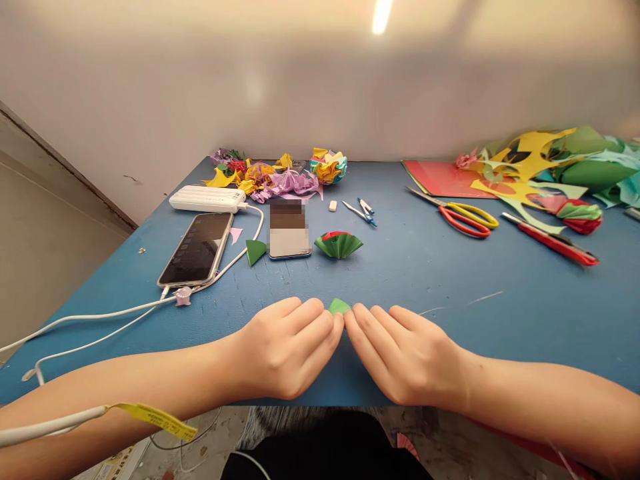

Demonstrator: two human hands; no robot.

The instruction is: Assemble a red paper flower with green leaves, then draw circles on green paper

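Observation:
Between my two hands, low over the front part of the blue table, a small piece of green paper [339,306] shows. My left hand [295,343] pinches its left side, fingers pressed together. From the other side my right hand [405,350] grips it the same way, the fingertips of both hands nearly meeting. Most of the paper is hidden behind the fingers. Just beyond stands a pleated green paper fan with a red inner layer [339,245]. To its left lie a phone [290,230] with a blurred screen and a folded green paper wedge [256,252].
A dark-screened phone [197,250], a white power bank [207,198] and cables occupy the left. An eraser [333,206] and a compass [359,213] lie behind the fan. At right are scissors [455,212], a red craft knife [555,241] and paper scraps [537,150]. A wall [300,87] bounds the back.

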